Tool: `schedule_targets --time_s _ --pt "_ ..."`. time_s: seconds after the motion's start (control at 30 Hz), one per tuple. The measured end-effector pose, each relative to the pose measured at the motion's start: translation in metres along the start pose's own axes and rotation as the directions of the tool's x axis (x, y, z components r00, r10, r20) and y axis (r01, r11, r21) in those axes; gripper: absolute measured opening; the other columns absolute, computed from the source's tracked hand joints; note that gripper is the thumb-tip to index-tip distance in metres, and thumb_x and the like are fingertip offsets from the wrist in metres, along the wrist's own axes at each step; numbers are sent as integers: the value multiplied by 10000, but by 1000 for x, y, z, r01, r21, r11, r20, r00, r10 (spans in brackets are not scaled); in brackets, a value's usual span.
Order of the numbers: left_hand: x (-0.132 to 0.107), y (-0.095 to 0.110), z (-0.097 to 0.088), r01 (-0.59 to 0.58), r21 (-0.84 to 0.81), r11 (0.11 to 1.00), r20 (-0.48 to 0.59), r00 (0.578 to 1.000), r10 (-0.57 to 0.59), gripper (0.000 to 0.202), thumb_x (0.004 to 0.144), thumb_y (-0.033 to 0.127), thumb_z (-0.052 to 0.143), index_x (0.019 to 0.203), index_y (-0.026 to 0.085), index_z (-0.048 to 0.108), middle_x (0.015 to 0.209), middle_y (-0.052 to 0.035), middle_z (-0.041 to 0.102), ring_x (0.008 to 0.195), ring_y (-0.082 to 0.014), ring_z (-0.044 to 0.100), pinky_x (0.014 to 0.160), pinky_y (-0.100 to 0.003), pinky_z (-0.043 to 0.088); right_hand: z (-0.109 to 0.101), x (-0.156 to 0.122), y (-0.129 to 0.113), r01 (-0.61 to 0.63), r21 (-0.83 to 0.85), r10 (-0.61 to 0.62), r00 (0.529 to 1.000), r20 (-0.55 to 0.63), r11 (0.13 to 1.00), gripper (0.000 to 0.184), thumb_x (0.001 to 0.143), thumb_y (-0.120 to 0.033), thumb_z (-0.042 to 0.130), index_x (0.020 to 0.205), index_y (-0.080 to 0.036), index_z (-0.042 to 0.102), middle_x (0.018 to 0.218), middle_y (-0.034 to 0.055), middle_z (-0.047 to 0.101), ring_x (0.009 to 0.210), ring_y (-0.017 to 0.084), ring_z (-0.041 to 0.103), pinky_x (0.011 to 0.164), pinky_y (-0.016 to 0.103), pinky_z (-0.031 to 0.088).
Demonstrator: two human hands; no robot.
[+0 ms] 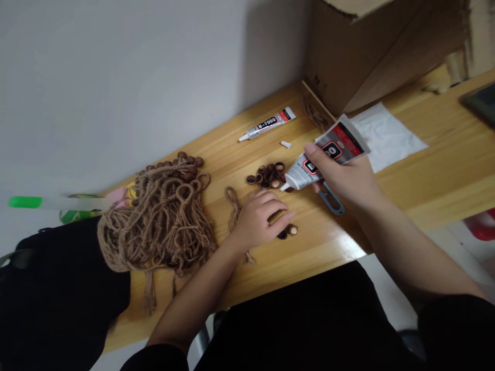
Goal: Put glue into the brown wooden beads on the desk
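Note:
My right hand [353, 180] grips a large glue tube [303, 172], its white nozzle tilted down to the left. Just beneath the nozzle lies a cluster of small hollow brown caps [266, 175], like nut shells. My left hand [259, 219] hovers low or rests at the table beside them, thumb and fingers apart and slightly curled; whether it touches a cap is unclear. Close to its thumb are a few more brown caps [293, 230]. A short looped twine piece [232, 198] lies partly hidden under the left hand and wrist.
A heap of knotted twine cords [170, 221] with brown beads [187, 167] covers the left side. Behind lie a smaller glue tube [268, 125] and a white cap [285, 145]. A cardboard box [348, 56], white packet [390, 136] and blue-grey tool [333, 201] are on the right.

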State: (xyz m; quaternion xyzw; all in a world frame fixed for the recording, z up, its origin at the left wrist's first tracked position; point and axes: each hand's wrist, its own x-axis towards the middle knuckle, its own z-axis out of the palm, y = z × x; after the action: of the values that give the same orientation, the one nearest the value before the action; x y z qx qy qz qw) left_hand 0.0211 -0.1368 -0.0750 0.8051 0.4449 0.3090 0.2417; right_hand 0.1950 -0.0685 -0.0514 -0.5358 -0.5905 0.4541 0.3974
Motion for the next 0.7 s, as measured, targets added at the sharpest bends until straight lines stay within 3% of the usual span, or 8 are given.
schedule_targets --time_s 0.13,0.2,0.5,0.7 --pt "-3 -3 5 158 82 984 -226 965 -136 117 858 159 533 817 152 642 820 -59 628 802 -169 584 748 -332 483 0 1 0 -4 -2 4 1000 -18 1000 483 815 -632 480 603 -198 503 452 -15 442 408 108 430 444 280 371" --pt "-3 -4 6 199 111 974 -276 947 -162 111 849 142 533 845 163 642 869 -60 620 836 -171 587 769 -337 492 0 2 0 -6 0 6 999 -40 1000 490 821 -646 452 622 -203 517 433 -16 418 401 116 420 438 287 361" --pt "-3 -3 5 183 114 976 -283 948 -145 218 825 133 551 1036 152 603 1027 -102 608 989 -208 576 897 -397 487 -4 11 5 -34 99 40 998 -53 995 450 828 -616 457 607 -225 445 403 -27 366 406 121 403 447 298 358" --pt "-3 -2 4 169 133 977 -243 961 -133 303 824 135 558 1123 181 570 1129 -104 606 1088 -225 558 973 -439 454 -3 10 -4 -13 320 43 995 -85 947 403 796 -413 603 534 -220 366 361 -35 371 300 87 326 361 281 265"
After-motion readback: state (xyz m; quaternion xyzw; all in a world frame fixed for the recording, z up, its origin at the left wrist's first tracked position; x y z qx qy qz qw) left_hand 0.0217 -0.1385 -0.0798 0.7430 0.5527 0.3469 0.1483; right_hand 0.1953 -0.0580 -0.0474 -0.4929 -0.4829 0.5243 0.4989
